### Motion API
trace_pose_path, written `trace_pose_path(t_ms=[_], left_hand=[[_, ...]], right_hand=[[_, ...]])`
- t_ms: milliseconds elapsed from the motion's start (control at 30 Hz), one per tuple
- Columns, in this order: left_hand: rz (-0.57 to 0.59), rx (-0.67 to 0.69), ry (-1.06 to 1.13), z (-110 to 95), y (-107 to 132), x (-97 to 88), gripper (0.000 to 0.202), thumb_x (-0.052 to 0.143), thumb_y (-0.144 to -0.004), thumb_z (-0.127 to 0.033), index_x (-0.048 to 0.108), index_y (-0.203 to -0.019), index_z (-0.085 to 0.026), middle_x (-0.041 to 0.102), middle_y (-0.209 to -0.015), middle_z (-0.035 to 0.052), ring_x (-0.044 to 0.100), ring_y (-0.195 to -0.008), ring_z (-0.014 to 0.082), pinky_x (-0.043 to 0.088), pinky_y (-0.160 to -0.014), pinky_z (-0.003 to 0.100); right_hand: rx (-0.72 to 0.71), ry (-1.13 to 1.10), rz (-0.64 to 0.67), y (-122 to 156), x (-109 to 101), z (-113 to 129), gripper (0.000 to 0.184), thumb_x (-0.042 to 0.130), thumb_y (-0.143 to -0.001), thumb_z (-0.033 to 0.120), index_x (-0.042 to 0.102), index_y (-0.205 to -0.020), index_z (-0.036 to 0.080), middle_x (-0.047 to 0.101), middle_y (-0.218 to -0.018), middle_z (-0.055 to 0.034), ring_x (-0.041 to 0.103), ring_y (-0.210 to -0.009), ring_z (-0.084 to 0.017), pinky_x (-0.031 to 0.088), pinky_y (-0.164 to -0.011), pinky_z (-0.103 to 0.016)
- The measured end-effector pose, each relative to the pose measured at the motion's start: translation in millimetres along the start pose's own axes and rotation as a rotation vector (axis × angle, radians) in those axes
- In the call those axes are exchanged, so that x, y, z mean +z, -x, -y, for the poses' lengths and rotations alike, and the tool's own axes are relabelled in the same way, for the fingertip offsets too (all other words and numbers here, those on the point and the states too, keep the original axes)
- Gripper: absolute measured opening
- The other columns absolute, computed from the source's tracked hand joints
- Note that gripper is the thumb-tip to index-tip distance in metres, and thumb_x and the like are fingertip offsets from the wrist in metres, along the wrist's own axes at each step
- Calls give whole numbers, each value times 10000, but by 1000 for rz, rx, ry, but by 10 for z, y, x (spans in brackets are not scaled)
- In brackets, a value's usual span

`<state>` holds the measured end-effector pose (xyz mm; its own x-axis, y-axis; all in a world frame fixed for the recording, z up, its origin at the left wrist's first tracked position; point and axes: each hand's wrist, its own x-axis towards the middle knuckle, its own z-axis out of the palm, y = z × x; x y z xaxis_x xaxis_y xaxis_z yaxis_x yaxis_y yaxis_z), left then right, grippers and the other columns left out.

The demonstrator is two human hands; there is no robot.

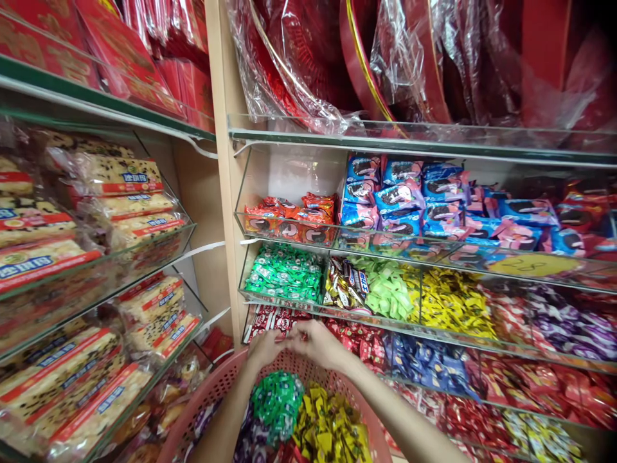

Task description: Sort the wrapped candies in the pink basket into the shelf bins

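Observation:
My left hand (264,347) and my right hand (315,344) reach forward side by side, fingertips close together. They sit just over a glass-fronted bin of red-and-white wrapped sweets (274,319), at its front edge. Whether the fingers pinch a sweet is hidden. Below my forearms is a pink plastic mesh basket (226,379), held close under the hands. In it lie a heap of green wrapped sweets (277,405), yellow wrapped sweets (328,427) and purple wrapped sweets (245,437).
Glass-fronted shelves surround the hands. Above are green sweets (284,273), yellow sweets (456,302), and blue biscuit packets (400,199). A wooden upright (226,161) divides them from bagged nut bars (116,177) on the left. Red plastic-wrapped gift boxes (400,58) fill the top shelf.

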<state>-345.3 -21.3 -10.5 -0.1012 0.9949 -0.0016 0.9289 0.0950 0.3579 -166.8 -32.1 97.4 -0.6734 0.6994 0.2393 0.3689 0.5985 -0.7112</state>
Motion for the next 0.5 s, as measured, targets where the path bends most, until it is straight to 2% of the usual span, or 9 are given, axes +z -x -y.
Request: trace_pose_path(t_ms=[100,200,333,433,500], left_hand=[[-8,-7,40,-1,-1,5,541,367,-754,-681,641,-953,-259,686,-981,33,614,-923,216,379,-680,240],[-16,-21,35,-7,5,6,577,359,-738,-707,647,-904,-235,688,-963,41,614,-915,216,379,-678,238],[-18,-18,15,-6,9,15,579,337,-744,-714,633,-834,-225,691,-909,31,614,-864,192,359,-658,226],[-33,-6,4,6,1,27,588,324,-744,-721,621,-808,-218,687,-874,31,608,-830,183,342,-643,222],[-32,1,-2,15,-7,32,595,312,-742,-728,614,-790,-218,684,-847,26,606,-800,179,332,-626,222]], right_hand=[[-102,73,-176,-326,-174,252,106,528,-776,180,634,-778,178,604,-647,14,536,-604,-117,367,-572,-203],[-113,246,-309,-631,-246,336,172,513,-784,149,629,-902,193,625,-793,-25,567,-729,-148,382,-650,-226],[-39,433,-326,-870,-215,267,250,539,-778,159,623,-1006,216,601,-903,-60,573,-785,-173,378,-660,-242],[-22,457,-316,-922,-194,184,188,520,-801,175,669,-907,217,609,-885,-69,584,-770,-177,381,-644,-244],[-28,420,-353,-917,-209,134,192,500,-816,182,685,-860,214,626,-887,-73,592,-773,-176,391,-657,-246]])
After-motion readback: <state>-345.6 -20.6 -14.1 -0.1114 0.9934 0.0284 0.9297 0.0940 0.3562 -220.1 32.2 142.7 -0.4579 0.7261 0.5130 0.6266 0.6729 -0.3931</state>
